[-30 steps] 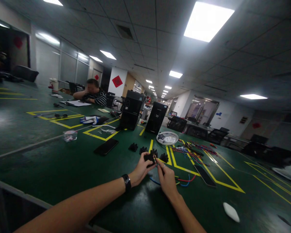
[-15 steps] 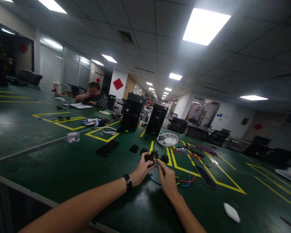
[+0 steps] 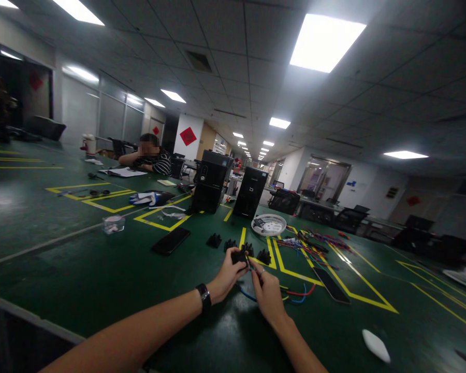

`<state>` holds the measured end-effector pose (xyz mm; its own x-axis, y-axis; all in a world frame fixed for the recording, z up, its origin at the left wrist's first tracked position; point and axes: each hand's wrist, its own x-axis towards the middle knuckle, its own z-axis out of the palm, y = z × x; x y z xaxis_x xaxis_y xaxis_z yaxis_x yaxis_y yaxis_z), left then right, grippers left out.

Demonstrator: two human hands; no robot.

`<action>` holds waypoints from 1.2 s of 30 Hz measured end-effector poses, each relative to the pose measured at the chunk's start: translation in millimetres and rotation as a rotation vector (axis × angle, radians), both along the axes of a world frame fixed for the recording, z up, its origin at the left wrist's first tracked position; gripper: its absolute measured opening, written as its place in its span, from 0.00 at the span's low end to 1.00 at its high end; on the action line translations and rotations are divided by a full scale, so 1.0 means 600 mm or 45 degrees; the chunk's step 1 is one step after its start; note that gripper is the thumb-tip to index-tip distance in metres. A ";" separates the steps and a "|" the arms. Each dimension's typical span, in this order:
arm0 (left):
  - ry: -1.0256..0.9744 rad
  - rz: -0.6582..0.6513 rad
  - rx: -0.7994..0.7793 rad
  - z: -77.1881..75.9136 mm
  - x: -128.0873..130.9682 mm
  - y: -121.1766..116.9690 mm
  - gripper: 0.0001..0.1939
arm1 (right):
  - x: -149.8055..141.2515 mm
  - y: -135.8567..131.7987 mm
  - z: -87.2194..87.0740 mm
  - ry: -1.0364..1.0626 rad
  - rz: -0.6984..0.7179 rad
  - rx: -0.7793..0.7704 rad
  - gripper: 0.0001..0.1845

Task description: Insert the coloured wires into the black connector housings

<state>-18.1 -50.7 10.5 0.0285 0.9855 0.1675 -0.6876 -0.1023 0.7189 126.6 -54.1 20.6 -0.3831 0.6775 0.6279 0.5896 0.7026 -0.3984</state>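
My left hand (image 3: 226,278), with a dark band on its wrist, is closed around a small black plastic block (image 3: 238,257). Close against it, my right hand (image 3: 270,292) pinches a thin wire at the block's right side. The fingers hide where the wire meets the block. A blue wire (image 3: 247,295) curves on the table below the hands. Just beyond lie several similar black blocks (image 3: 214,240) in a row. Red, blue and yellow wire pieces (image 3: 303,295) rest to the right of my right hand.
On the green table (image 3: 171,331) lie a black phone (image 3: 171,241), a dark flat slab (image 3: 331,285) and a white rounded object (image 3: 376,345). Behind stand a white basket (image 3: 270,231), bundled wires (image 3: 314,246) and two black computer cases (image 3: 209,181). Across sits a person (image 3: 161,161).
The view has shifted slightly. Both hands stay together at the black block, and the right fingers have moved only a little at the wire.
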 end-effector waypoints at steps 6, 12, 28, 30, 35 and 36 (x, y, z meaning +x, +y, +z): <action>0.071 0.007 -0.008 -0.002 -0.004 0.004 0.21 | -0.002 -0.003 -0.001 -0.073 0.006 -0.047 0.22; 0.357 0.241 -0.041 0.003 -0.010 0.004 0.17 | -0.011 -0.012 0.000 -0.160 0.086 -0.069 0.22; 0.628 0.360 0.198 0.018 -0.034 0.015 0.23 | -0.025 -0.018 -0.003 -0.092 0.076 -0.240 0.22; 0.611 0.373 0.260 0.020 -0.037 0.017 0.20 | -0.028 -0.017 -0.006 -0.046 0.060 -0.248 0.22; 0.632 0.542 0.299 0.014 -0.043 0.021 0.19 | -0.029 -0.019 0.006 -0.082 0.131 -0.213 0.20; 0.648 0.564 0.310 0.012 -0.041 0.022 0.19 | -0.027 -0.019 0.012 -0.095 0.146 -0.200 0.19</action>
<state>-42.7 -37.6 17.9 -0.2323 0.8591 0.4561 -0.1298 -0.4921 0.8608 110.4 -65.6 28.1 -0.5051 0.7138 0.4852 0.5411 0.6999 -0.4663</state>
